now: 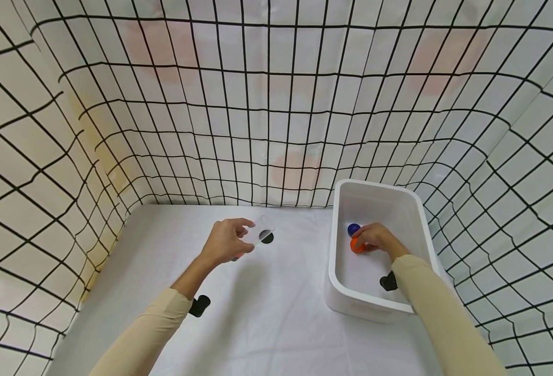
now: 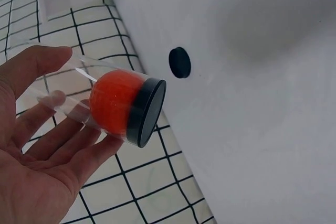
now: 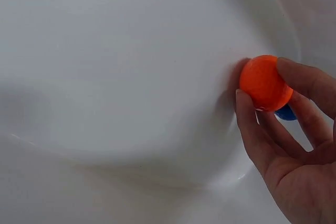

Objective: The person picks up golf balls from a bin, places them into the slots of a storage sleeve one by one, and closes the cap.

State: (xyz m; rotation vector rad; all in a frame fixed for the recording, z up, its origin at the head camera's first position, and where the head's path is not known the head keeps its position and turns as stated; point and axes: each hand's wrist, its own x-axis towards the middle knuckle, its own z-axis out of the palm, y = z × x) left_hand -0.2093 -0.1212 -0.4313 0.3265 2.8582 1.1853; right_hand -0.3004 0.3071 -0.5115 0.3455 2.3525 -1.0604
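The head view is bright and diffuse, the black netting [image 1: 269, 73] bowing toward the frame's edges, a soft shadow [image 1: 239, 297] stretching over the white table [image 1: 299, 292]. Both wrist views look dimmer and greyer; the clear tube [image 2: 77, 85] catches pale glints, and a reddish shadow [image 3: 234, 78] edges the orange ball [image 3: 263, 81].

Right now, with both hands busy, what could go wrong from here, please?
The right grip pinches a round orange ball, which may slip out and bump the nearby blue ball.
The clear tube in the left grip looks smooth; if it slides, it could drop with the second orange ball inside.
A black disc lies on the table; the left grip, if lowered, might knock it away.
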